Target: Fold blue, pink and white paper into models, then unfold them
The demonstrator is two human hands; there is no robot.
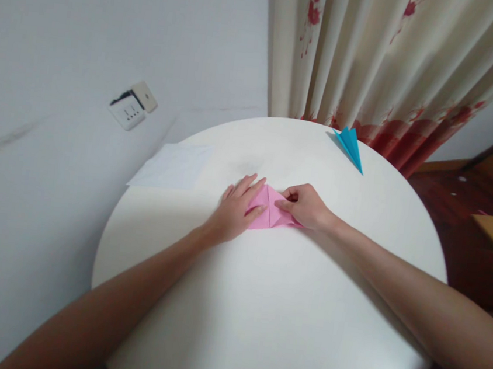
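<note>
A partly folded sheet of pink paper [264, 217] lies on the round white table [269, 304], with a crease line running down its middle. My left hand [237, 210] rests on the paper's left part, fingers spread and flat, covering some of it. On the right side, my right hand [308, 207] pinches the paper's edge between thumb and curled fingers. Part of the right flap is hidden under that hand.
A blue paper plane [351, 148] lies near the table's far right edge. White paper sheets [173, 165] sit at the far left, by the wall with a socket [127, 111]. A curtain [374, 63] hangs behind the table.
</note>
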